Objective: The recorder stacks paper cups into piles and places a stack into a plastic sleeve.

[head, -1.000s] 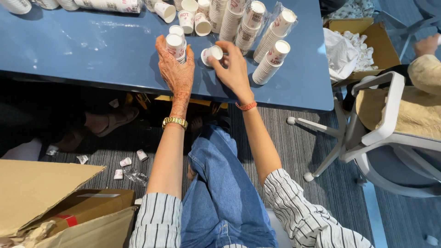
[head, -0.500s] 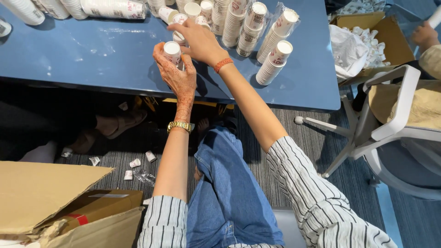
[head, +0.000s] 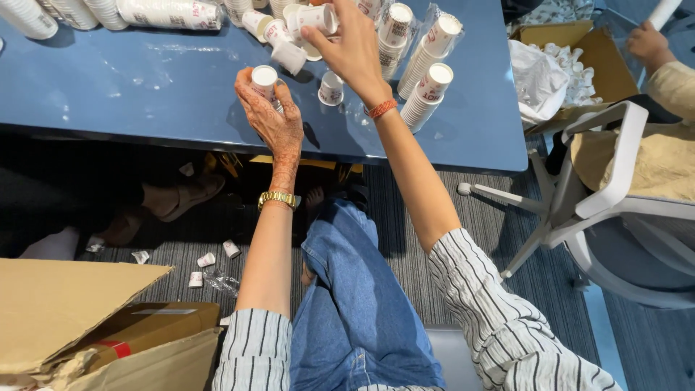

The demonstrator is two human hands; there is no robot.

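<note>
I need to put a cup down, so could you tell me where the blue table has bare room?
The blue table is bare on its near left, between the lying cup stacks along the far edge and the left hand. The near right corner is bare too. Around the right hand, loose cups and sleeved stacks crowd it.

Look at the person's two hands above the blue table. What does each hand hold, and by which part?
The left hand grips a small white paper cup around its side wall; the right hand holds another paper cup lying sideways, also by its wall.
</note>
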